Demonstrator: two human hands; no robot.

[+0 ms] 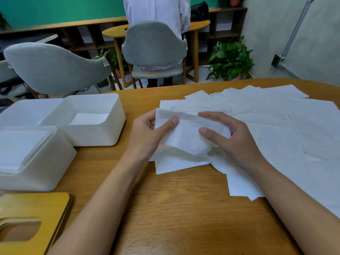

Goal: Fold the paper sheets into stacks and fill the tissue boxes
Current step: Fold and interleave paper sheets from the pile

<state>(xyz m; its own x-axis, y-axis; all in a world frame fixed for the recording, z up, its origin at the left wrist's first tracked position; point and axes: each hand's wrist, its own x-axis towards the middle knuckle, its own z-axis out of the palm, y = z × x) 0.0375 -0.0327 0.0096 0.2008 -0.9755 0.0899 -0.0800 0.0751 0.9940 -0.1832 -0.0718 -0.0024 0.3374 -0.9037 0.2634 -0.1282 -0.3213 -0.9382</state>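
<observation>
A folded white paper sheet is held above the table between both hands. My left hand pinches its left edge with the thumb on top. My right hand grips its right side, fingers curled over it. Many loose white sheets lie spread over the right half of the wooden table. A white tissue box stands open at the left with a small stack of folded sheets inside. A second white box nearer me is filled close to its rim with folded sheets.
Wooden lids with an oval slot are stacked at the table's near left corner. A third white container sits behind the boxes. Grey chairs, a seated person with their back turned and a potted plant are beyond the table.
</observation>
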